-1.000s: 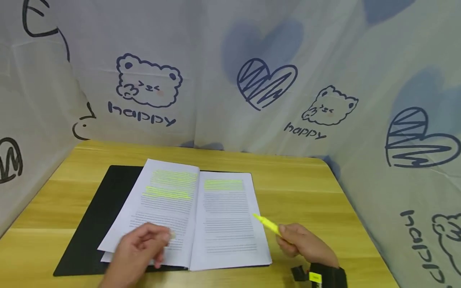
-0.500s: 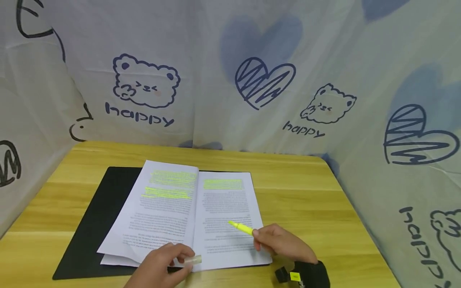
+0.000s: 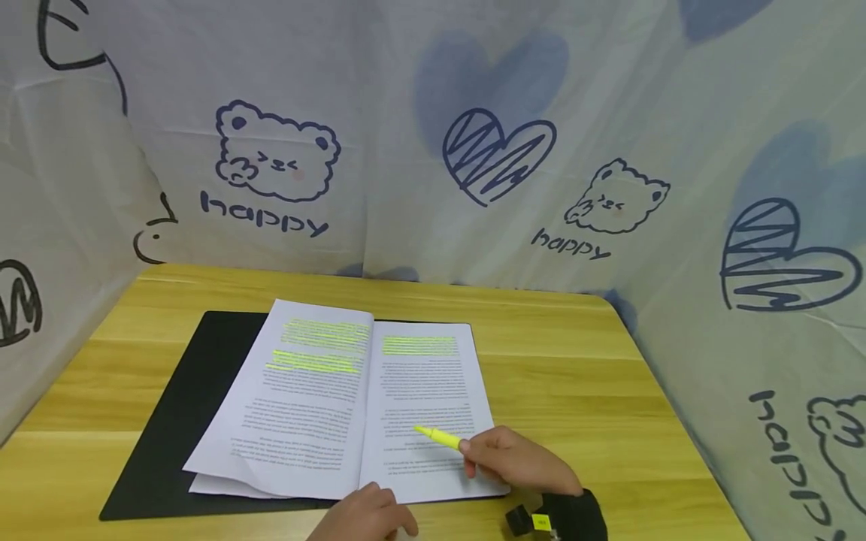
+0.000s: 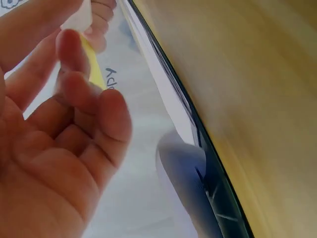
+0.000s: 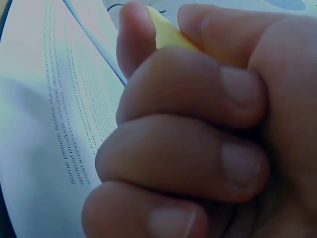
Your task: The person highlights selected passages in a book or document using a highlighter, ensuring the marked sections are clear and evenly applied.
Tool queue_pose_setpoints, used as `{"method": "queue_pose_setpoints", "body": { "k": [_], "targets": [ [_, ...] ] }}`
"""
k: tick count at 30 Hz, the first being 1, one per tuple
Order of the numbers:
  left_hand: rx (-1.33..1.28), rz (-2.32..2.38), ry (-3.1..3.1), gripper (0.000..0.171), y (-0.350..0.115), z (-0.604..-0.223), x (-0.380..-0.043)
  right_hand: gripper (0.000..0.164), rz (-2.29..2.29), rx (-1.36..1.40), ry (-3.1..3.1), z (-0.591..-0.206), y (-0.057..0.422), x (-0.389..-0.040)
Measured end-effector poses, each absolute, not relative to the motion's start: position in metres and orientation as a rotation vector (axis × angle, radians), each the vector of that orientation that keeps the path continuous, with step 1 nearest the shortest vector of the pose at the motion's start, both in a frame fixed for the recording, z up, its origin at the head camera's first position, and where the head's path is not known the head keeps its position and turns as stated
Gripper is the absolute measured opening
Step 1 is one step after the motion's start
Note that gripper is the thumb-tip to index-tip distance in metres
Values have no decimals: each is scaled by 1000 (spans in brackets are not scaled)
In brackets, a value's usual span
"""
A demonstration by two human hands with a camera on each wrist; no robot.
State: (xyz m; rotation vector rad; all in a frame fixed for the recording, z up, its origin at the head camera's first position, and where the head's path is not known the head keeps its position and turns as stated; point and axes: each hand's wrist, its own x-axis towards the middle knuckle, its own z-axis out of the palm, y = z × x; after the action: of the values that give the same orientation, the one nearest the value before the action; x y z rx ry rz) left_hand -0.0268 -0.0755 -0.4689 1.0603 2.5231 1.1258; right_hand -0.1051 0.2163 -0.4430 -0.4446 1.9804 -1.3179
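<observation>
My right hand (image 3: 517, 458) pinches a yellow highlighter (image 3: 438, 436), its uncapped tip pointing left over the right page. In the right wrist view, the other fingers are curled in and the yellow barrel (image 5: 171, 32) shows between thumb and index finger. My left hand (image 3: 365, 515) is at the front edge of the open document (image 3: 433, 413), near its centre fold. A pale translucent highlighter cap (image 4: 79, 19) is pinched between its thumb and fingers; in the head view the cap is mostly hidden. Yellow highlighted lines (image 3: 325, 330) mark the tops of both pages.
Beneath the pages lies a black folder (image 3: 169, 421), reaching out to the left. It rests on a wood-grain table (image 3: 575, 353). A light curtain (image 3: 392, 150) with bear and heart drawings surrounds the table. The left page's lower corner is lifted slightly.
My left hand has moved right and toward me, off the left page, with the cap. My right hand has brought the highlighter left, from the page's right edge to over the right page.
</observation>
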Motion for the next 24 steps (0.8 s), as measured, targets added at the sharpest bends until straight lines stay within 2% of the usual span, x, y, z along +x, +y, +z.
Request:
{"method": "queue_pose_setpoints", "body": {
  "k": [5, 14, 24],
  "targets": [
    [945, 1051, 2497, 27, -65, -467, -26, 51, -1278, -426, 2009, -446, 214, -105],
    [962, 862, 2607, 33, -55, -471, -23, 50, -1230, -434, 2035, -446, 209, -103],
    [965, 815, 2604, 25, -52, -472, -23, 50, -1206, -438, 2059, -448, 209, -105]
  ]
}}
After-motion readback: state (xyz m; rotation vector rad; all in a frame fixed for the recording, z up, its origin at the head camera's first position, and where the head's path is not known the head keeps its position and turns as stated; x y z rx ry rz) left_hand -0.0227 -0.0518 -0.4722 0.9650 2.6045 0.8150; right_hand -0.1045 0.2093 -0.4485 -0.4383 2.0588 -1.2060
